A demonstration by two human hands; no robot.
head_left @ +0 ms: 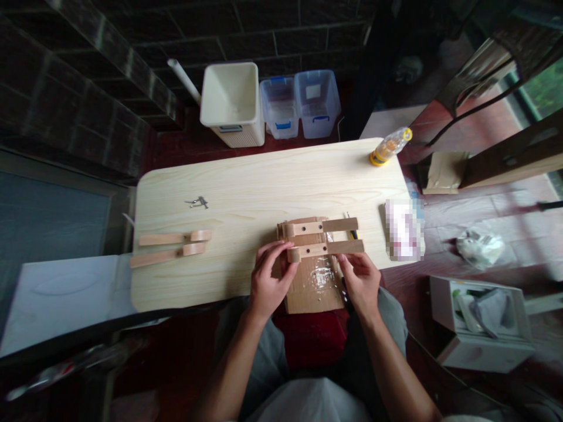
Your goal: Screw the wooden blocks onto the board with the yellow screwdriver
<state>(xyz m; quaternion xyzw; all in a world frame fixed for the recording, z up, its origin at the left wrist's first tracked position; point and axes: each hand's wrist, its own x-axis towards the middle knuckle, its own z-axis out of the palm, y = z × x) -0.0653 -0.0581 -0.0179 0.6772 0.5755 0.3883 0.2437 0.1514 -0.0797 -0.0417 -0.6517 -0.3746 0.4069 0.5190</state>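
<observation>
Two wooden pieces lie side by side over a cardboard sheet (303,290), each with a dark strip and a paler section with two dark holes. My left hand (269,278) pinches the rounded left end of the nearer wooden piece (311,251) between thumb and fingers. Near its dark right end, my right hand (362,282) grips the same piece from the near side. The farther wooden piece (310,228) lies just beyond, apart from my fingers. Partly hidden by the dark strips is a yellow-and-black tool (354,234) with a thin metal shaft.
Two similar wooden pieces (162,238) and small metal hardware (200,203) lie on the left of the table (246,181). An orange-and-yellow bottle (389,146) stands at the far right corner. Beyond the table are a cream bin (231,94) and two clear plastic boxes (317,102).
</observation>
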